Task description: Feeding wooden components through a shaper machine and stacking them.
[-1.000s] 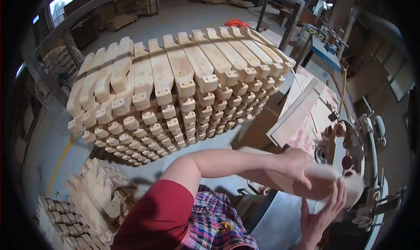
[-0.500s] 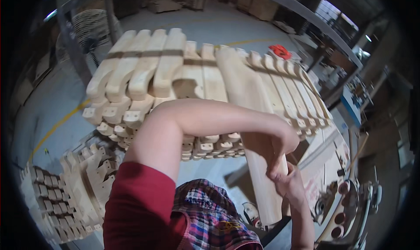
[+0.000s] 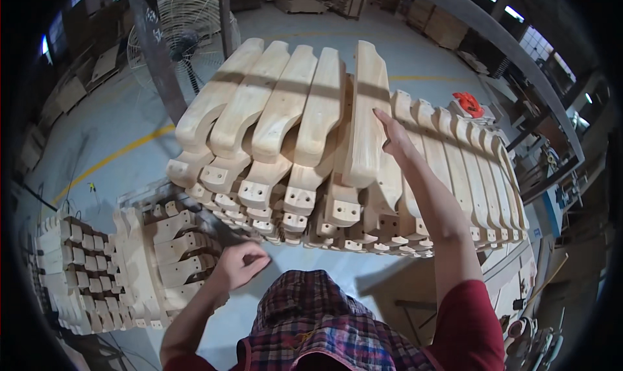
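Note:
With my right hand point(image 3: 392, 137), I grip the right side of a pale shaped wooden piece point(image 3: 363, 92) at the top of a tall stack of similar pieces point(image 3: 308, 79). Several pieces with curved cutouts lie side by side to its left; slimmer ones lie to its right. Below the stack, my left hand point(image 3: 243, 264) is empty, its fingers loosely curved and apart, near a lower stack of wooden parts point(image 3: 175, 257) at the left.
A caged fan point(image 3: 185, 30) stands behind a metal frame post point(image 3: 156, 53). A red cloth point(image 3: 467, 105) lies beyond the stack. Workbench machinery point(image 3: 538, 338) is at the lower right; a yellow line point(image 3: 130, 150) crosses the floor.
The wooden piece has moved from the machine onto the stack. My left hand has released it and withdrawn down and left; my right hand has moved up with it.

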`<move>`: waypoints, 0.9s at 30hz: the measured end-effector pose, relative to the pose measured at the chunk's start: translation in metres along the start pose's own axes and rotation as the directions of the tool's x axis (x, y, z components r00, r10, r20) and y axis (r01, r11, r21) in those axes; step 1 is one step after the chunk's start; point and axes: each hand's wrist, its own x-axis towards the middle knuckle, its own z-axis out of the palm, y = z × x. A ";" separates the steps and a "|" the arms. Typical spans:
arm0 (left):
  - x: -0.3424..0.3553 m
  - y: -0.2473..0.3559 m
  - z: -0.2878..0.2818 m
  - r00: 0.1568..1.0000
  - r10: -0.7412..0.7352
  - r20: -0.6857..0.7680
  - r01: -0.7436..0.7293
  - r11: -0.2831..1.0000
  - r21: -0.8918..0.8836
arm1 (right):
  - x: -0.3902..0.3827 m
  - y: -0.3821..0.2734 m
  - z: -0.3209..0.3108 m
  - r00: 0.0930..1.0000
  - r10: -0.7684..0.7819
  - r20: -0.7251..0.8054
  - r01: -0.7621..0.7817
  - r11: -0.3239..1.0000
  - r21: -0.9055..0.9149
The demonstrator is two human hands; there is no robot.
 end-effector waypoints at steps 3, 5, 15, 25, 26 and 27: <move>-0.045 -0.048 0.004 0.989 -0.130 -0.064 0.120 0.982 -0.145 | 0.032 0.017 0.014 0.998 0.042 -0.055 -0.046 0.997 -0.061; -0.061 -0.067 0.013 0.979 -0.185 -0.086 0.159 0.956 -0.247 | 0.039 0.022 0.019 0.994 0.065 -0.083 -0.076 0.988 -0.133; -0.077 -0.062 0.065 0.982 -0.190 -0.013 0.185 0.967 -0.173 | 0.052 0.027 0.005 0.973 0.120 -0.199 -0.181 0.929 -0.323; -0.127 -0.056 0.120 0.938 -0.335 0.091 0.340 0.939 -0.053 | 0.031 0.068 0.024 0.936 -0.338 -0.101 0.205 0.754 -0.625; -0.136 -0.054 0.126 0.931 -0.355 0.085 0.358 0.933 -0.023 | 0.025 0.068 0.028 0.936 -0.328 -0.127 0.174 0.746 -0.643; -0.142 -0.052 0.131 0.926 -0.369 0.079 0.370 0.929 0.009 | 0.016 0.064 0.035 0.933 -0.324 -0.155 0.147 0.738 -0.659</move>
